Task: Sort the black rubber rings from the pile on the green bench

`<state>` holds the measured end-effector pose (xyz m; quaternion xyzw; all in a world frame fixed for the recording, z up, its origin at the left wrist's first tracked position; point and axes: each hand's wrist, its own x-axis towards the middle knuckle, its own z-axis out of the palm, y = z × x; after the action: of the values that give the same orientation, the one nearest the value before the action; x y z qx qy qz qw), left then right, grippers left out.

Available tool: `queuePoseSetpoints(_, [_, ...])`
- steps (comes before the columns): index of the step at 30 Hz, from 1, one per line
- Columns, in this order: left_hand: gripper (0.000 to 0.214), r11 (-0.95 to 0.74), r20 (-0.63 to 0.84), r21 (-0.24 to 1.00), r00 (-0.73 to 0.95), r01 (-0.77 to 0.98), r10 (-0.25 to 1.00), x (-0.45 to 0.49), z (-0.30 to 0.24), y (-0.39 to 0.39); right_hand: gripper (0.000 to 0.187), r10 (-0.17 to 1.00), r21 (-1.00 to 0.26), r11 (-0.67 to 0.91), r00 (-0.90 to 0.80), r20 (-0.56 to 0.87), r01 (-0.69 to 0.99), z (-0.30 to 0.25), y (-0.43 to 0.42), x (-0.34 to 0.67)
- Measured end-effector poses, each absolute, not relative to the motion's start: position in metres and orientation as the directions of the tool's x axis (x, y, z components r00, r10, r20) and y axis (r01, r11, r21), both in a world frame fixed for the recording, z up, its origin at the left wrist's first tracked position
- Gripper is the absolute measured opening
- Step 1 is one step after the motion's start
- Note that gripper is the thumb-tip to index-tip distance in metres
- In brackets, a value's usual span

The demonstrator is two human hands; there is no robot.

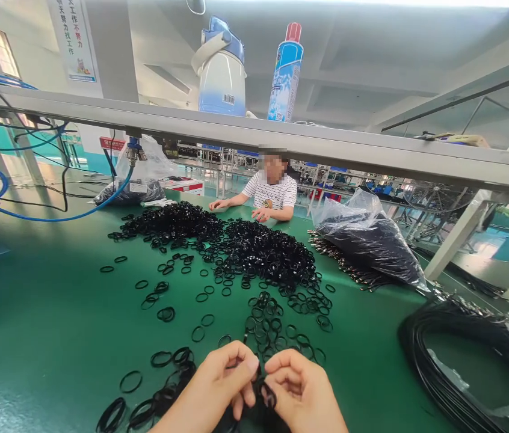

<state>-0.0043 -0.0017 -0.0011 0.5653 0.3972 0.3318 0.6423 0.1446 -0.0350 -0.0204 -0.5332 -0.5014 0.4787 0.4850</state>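
My left hand [218, 382] and my right hand [299, 391] meet at the bottom middle, just above the green table [56, 337]. Both are closed in a pinch on small black rubber rings [261, 388] held between the fingertips. Loose black rings [263, 319] lie scattered right in front of my hands. More rings [146, 409] are heaped under my left wrist. A big pile of the same rings [236, 240] covers the middle of the table further off.
A person in a striped shirt [270, 195] sits across the table, hands by the pile. A plastic bag of black parts [372, 240] lies at right, coiled black cable [448, 361] nearer. A shelf beam [326, 147] carries a jug and bottle. Blue hoses [33, 210] hang at left.
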Motion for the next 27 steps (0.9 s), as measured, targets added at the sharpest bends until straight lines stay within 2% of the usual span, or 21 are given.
queuePoseSetpoints(2, [0.038,0.207,-0.169,0.978,0.472,-0.028,0.865,-0.007,-0.001,0.001,0.021,0.995,-0.998,-0.023,0.101,-0.018,0.055,-0.018,-0.034,0.149])
queuePoseSetpoints(4, [0.04,0.222,-0.2,0.975,0.469,0.01,0.86,-0.01,0.002,0.003,0.02,0.991,-0.997,-0.012,0.133,-0.001,0.082,-0.015,-0.034,0.152])
queuePoseSetpoints(8, [0.038,0.116,-0.202,0.973,0.487,0.202,0.849,-0.014,0.008,0.001,0.014,0.981,-0.974,0.044,0.173,0.083,0.221,-0.011,-0.036,0.152])
queuePoseSetpoints(11, [0.03,0.066,-0.188,0.967,0.51,0.246,0.839,-0.01,0.012,-0.004,0.007,0.966,-0.939,0.095,0.197,0.167,0.33,-0.009,-0.038,0.149])
queuePoseSetpoints(15, [0.015,-0.065,-0.092,0.954,0.494,0.292,0.865,-0.002,0.014,-0.01,0.004,0.955,-0.883,0.107,0.2,0.22,0.458,-0.009,-0.042,0.147])
queuePoseSetpoints(17, [0.012,-0.088,-0.083,0.942,0.481,0.323,0.873,0.0,0.014,-0.011,0.007,0.961,-0.891,0.105,0.187,0.206,0.443,-0.009,-0.042,0.146])
queuePoseSetpoints(22, [0.017,-0.087,-0.075,0.937,0.439,0.338,0.895,-0.002,0.012,-0.012,0.031,0.993,-0.977,0.021,0.107,0.044,0.21,-0.012,-0.04,0.145])
queuePoseSetpoints(25, [0.015,-0.082,-0.081,0.934,0.432,0.346,0.898,-0.005,0.013,-0.012,0.033,0.996,-0.954,0.026,0.075,0.051,0.3,-0.015,-0.038,0.147])
queuePoseSetpoints(27, [0.012,-0.094,-0.07,0.93,0.421,0.356,0.904,-0.007,0.016,-0.01,0.032,0.988,-0.918,0.044,0.121,0.1,0.395,-0.015,-0.036,0.153])
